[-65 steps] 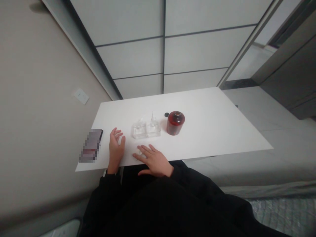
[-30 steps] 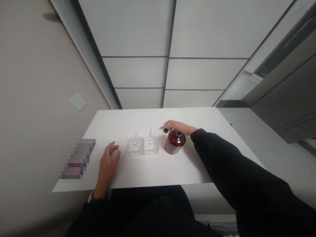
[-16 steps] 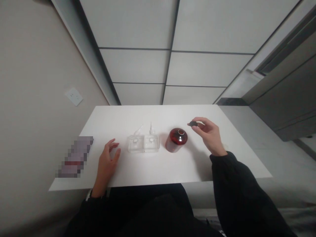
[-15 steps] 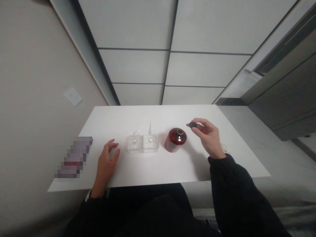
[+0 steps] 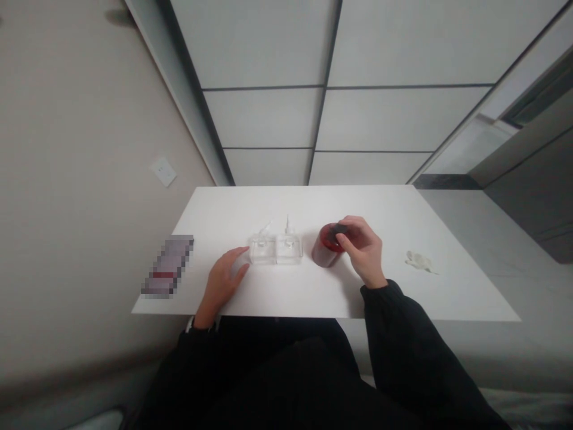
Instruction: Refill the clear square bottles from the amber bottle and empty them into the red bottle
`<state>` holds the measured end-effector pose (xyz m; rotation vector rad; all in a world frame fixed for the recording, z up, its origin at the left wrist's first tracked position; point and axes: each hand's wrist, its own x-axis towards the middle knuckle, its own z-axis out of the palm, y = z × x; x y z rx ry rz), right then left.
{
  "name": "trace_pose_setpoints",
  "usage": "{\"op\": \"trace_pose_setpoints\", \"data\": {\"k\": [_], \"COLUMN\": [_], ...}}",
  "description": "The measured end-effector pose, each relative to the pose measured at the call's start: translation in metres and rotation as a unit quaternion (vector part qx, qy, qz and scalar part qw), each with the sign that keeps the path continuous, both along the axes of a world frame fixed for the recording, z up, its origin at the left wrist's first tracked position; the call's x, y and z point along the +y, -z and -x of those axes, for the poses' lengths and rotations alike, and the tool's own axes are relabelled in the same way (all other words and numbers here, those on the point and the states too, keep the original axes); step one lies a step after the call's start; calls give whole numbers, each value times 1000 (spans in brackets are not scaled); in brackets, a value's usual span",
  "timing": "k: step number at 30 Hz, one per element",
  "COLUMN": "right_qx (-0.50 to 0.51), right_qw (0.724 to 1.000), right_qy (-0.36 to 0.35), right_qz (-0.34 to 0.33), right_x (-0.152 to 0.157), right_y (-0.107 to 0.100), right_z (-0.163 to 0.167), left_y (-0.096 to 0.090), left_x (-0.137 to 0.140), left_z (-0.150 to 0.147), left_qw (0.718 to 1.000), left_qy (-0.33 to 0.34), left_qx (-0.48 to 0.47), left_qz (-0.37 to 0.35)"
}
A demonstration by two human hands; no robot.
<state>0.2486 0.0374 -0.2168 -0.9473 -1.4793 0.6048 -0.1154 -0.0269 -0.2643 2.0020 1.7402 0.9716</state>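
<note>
A dark red bottle (image 5: 325, 255) stands upright on the white table. My right hand (image 5: 363, 248) pinches a small black cap (image 5: 336, 229) between thumb and fingers, at the bottle's top; the mouth is hidden under the cap and fingers. Left of the bottle sit two clear square bottles (image 5: 263, 254) side by side, each with a round opening on top. My left hand (image 5: 226, 278) is open, thumb and fingers apart, its fingertips close to the left clear bottle; whether they touch it I cannot tell.
Behind the clear bottles lie thin clear droppers or nozzles (image 5: 287, 226). A crumpled whitish thing (image 5: 419, 261) lies on the table (image 5: 286, 298) at the right. Toward the left edge is a blurred-out flat object (image 5: 168, 267). White panels (image 5: 268, 119) rise behind the table.
My right hand has brought the black cap left onto the top of the red bottle. My left hand has moved right, close to the clear bottles. The camera view has shifted.
</note>
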Motion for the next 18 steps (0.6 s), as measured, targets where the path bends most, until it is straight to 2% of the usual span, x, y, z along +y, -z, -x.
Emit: {"op": "trace_pose_setpoints", "data": {"k": [4, 18], "right_qx": [-16, 20], "right_qw": [1000, 996], "right_qy": [-2, -84], "right_qz": [7, 28], "right_x": [-2, 4], "right_y": [-1, 3], "right_z": [3, 0], "left_y": [1, 8], "left_x": [0, 0], "left_z": [0, 2], "left_qw": [1000, 996], "left_qy": [21, 29], "left_qx": [20, 76], "left_qz": [-12, -32]}}
